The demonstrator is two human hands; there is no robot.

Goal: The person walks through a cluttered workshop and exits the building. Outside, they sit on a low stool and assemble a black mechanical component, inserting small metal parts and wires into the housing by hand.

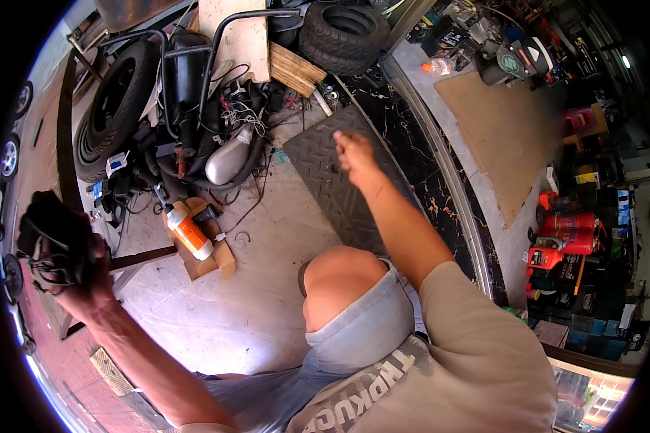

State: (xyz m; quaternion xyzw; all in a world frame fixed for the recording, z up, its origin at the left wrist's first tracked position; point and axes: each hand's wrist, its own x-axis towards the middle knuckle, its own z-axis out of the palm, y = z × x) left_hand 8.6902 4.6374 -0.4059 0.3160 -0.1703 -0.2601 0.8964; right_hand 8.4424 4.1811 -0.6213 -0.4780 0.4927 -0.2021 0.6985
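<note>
left hand (92,290) holding black part (59,242), right hand (357,156) above mat (319,177)

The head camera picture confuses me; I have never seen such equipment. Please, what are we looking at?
This is no robot: a person uses bare hands, filmed from a wide camera on their head, looking down, so straight edges bend. The left hand holds a black object; its exact kind is unclear. The right hand is curled, over a dark mat in this view; I cannot tell whether it holds anything. On the floor are an orange and white bottle and some cardboard. Beyond them are a large tire, cables and a silver part.
</note>
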